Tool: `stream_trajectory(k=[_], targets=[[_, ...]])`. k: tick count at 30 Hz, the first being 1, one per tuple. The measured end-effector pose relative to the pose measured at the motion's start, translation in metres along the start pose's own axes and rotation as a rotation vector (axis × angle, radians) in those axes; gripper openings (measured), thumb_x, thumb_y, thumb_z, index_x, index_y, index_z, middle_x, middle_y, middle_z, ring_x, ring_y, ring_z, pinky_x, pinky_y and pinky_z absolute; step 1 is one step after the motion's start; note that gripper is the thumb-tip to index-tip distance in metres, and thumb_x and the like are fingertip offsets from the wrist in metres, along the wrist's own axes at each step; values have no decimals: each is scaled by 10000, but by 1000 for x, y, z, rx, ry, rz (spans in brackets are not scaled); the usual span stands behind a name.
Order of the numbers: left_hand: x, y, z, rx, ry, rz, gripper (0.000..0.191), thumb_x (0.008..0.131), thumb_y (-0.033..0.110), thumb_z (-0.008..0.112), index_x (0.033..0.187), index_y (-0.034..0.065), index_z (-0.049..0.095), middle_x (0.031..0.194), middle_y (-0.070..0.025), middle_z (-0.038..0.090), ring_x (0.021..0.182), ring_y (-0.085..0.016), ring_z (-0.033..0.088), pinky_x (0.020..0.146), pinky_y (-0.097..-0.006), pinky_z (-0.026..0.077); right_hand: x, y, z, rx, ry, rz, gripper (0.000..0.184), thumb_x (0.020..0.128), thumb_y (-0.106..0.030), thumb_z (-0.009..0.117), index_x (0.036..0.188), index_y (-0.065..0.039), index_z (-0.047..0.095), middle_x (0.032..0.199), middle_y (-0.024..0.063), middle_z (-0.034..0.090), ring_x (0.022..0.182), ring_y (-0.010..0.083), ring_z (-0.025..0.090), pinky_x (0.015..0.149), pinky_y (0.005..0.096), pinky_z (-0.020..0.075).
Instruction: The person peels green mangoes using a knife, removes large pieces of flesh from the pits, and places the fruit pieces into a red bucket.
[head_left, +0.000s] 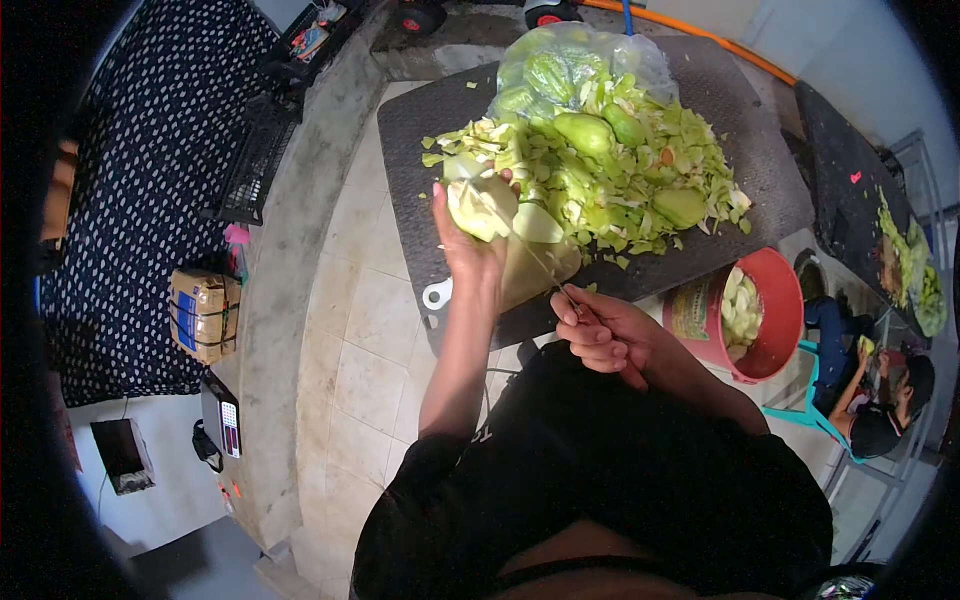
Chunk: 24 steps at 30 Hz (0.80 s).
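Observation:
My left hand (476, 247) cups a pale, peeled piece of green fruit or vegetable (478, 210) over the near left part of the dark table. A knife is in my right hand (604, 330); its thin blade (541, 268) points up and left toward that piece. Below the blade lies a cutting board (532, 274) with a white handle. A cut pale slice (537, 223) rests at the board's far edge. Beyond it spreads a heap of green peelings (622, 187) with whole green fruits (585, 133) on top, and a clear plastic bag (581, 64) holds more.
A red bucket (784, 322) with pale cut pieces stands right of the table (420, 112). Farther right, a person (874, 420) sits on a teal chair (806, 409) near another dark table (840, 172). A concrete ledge (300, 247) runs along the left, bearing a wrapped package (204, 315).

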<state>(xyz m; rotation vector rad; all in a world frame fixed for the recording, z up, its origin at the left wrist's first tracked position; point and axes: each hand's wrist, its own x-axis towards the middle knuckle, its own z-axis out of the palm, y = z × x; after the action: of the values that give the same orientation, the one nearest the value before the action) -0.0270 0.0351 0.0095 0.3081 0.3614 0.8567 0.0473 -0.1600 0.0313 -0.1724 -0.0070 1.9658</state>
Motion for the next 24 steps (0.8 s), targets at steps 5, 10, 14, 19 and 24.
stream_trajectory(k=[5, 10, 14, 19, 24], targets=[[-10, -8, 2, -103, 16, -56, 585, 921, 481, 464, 1310, 45, 429, 1183, -173, 546, 1042, -349, 565, 872, -485, 480, -11, -24, 6, -173, 173, -166, 378, 1000, -397, 360, 857, -68, 478, 535, -7, 403, 338, 82, 381, 306, 228, 366], [-16, 6, 10, -1, 45, -106, 579, 920, 474, 468, 1308, 45, 440, 1183, -156, 561, 1069, -316, 564, 911, -459, 472, -38, -36, 27, -997, 697, -218, 353, 978, -375, 446, 790, -79, 483, 547, -13, 432, 369, 87, 393, 343, 242, 342], [-11, 15, 10, 86, 2, -67, 574, 935, 462, 447, 1304, 23, 461, 1216, -174, 572, 1090, -266, 576, 945, -387, 467, -59, -44, 36, -1549, 785, -188, 337, 983, -319, 455, 776, -54, 475, 543, -3, 416, 397, 80, 383, 390, 254, 326], [-6, 31, 8, 209, -195, -72, 638, 927, 465, 447, 1342, -17, 399, 1222, -217, 560, 1070, -361, 588, 964, -457, 458, -68, -49, 55, -1699, 792, -147, 355, 984, -292, 467, 741, -33, 474, 536, 2, 451, 394, 60, 402, 396, 233, 333], [-4, 41, 12, 329, -284, -73, 617, 923, 431, 477, 1346, -10, 380, 1148, -219, 583, 950, -338, 647, 834, -404, 537, -65, -53, 67, -1911, 761, -89, 341, 970, -300, 471, 827, 7, 503, 621, 146, 479, 572, 265, 496, 579, 394, 398]])
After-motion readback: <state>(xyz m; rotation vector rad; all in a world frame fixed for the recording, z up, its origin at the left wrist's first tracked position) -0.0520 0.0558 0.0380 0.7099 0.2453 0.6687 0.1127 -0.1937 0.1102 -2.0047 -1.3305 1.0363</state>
